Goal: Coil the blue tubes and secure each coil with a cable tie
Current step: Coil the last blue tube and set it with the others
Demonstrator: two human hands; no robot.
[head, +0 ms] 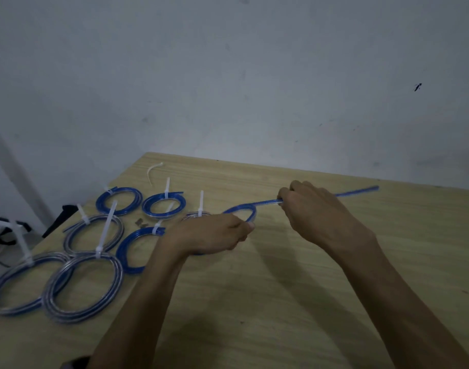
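A loose blue tube (pixel 265 202) runs above the wooden table (pixel 308 262) from a small loop near my left hand to its free end at the right (pixel 371 188). My left hand (pixel 214 235) pinches the loop's lower end between thumb and fingers. My right hand (pixel 316 209) grips the straight stretch of the same tube, fingers curled round it. Several finished blue coils lie to the left, each bound with a white cable tie, among them a large near coil (pixel 81 286) and a far one (pixel 164 205).
One loose white cable tie (pixel 153 171) lies near the table's far left corner. A small dark bit (pixel 140 222) sits between the coils. Beyond the left table edge are dark cables and a white object (pixel 4 230). A grey wall stands behind.
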